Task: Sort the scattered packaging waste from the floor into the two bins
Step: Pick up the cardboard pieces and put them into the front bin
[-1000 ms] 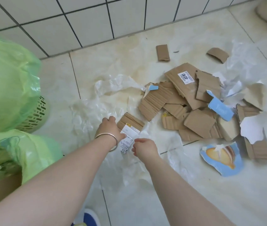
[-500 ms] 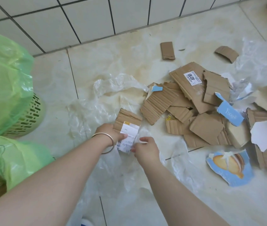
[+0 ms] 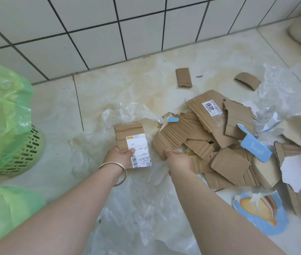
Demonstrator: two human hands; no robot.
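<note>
Torn brown cardboard pieces [image 3: 225,140] heaped on floor amid clear plastic film [image 3: 140,208]; green-lined bins [image 3: 4,111] left.

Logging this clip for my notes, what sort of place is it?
Probably an indoor utility or bathroom corner: a white tiled wall meets a glossy tiled floor, with green-bagged bins beside it.

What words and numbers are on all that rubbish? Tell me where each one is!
"4010": white sticker on the big cardboard sheet; its small print is unreadable.
"Yuoge", roughly, in faint script: blue card.
Shipping label on the cardboard held by the left hand: barcode and print too small to read.
Picture carton: no readable words.
</note>
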